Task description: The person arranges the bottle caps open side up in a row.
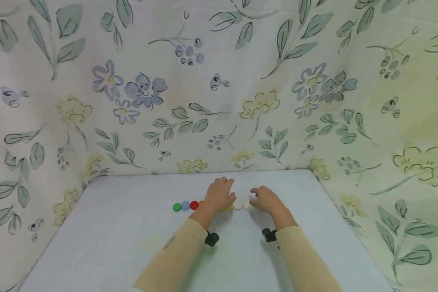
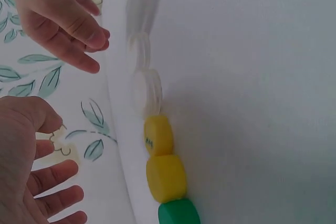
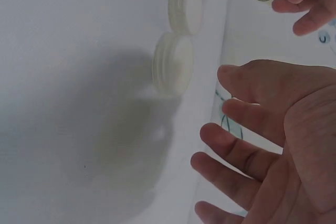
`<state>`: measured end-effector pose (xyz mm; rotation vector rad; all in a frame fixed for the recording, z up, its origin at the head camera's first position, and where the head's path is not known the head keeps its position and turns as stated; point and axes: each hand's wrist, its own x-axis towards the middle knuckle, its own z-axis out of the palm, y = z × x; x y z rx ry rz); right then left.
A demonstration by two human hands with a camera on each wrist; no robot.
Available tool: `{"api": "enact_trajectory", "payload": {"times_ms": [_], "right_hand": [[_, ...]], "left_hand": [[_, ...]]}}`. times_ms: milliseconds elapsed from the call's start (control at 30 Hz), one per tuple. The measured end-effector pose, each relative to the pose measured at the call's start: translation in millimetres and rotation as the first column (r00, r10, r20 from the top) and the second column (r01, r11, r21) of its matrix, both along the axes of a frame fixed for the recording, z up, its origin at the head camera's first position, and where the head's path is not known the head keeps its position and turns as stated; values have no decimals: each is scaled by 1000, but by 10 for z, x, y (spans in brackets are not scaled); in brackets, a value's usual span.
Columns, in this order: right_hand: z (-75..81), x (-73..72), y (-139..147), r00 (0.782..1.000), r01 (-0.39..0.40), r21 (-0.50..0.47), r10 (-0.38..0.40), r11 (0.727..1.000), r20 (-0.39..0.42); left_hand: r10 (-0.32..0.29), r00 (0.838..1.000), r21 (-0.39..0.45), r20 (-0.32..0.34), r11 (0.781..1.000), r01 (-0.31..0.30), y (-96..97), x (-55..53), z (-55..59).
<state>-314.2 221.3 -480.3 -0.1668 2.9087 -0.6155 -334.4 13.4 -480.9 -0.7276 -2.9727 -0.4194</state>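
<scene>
A row of round plastic caps lies across the white table. From the left in the head view come a green cap [image 1: 177, 207], a light blue cap [image 1: 185, 205], a red cap [image 1: 194, 205] and part of an orange cap. My left hand [image 1: 219, 194] hovers over the middle of the row and hides some caps. Below it the left wrist view shows two yellow caps [image 2: 166, 178] and another green cap [image 2: 179, 212]. Two white caps [image 3: 173, 65] end the row on the right, near my right hand [image 1: 269, 200]. Both hands hold nothing, their fingers loosely bent and apart.
The white table [image 1: 106, 243] reaches back to a hanging floral cloth [image 1: 219, 134], which also stands along both sides. A small black device sits at each wrist, at the cuffs of the beige sleeves [image 1: 175, 255].
</scene>
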Motion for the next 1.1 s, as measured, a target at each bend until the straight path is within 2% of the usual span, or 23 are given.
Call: {"api": "enact_trajectory", "payload": {"times_ms": [300, 533, 833, 1100], "right_hand": [[-37, 9, -44, 1000, 0, 4, 0, 1000, 11], [-95, 12, 10, 999, 36, 19, -37, 999, 31], [-144, 37, -1, 999, 29, 37, -30, 999, 18], [-171, 15, -16, 999, 32, 52, -32, 998, 12]], "left_hand": [[-3, 1000, -74, 22, 997, 5, 139, 9, -147], [-19, 993, -36, 114, 999, 23, 284, 41, -187], [-3, 997, -93, 81, 996, 10, 433, 16, -349], [21, 996, -163, 88, 987, -7, 483, 0, -409]]}}
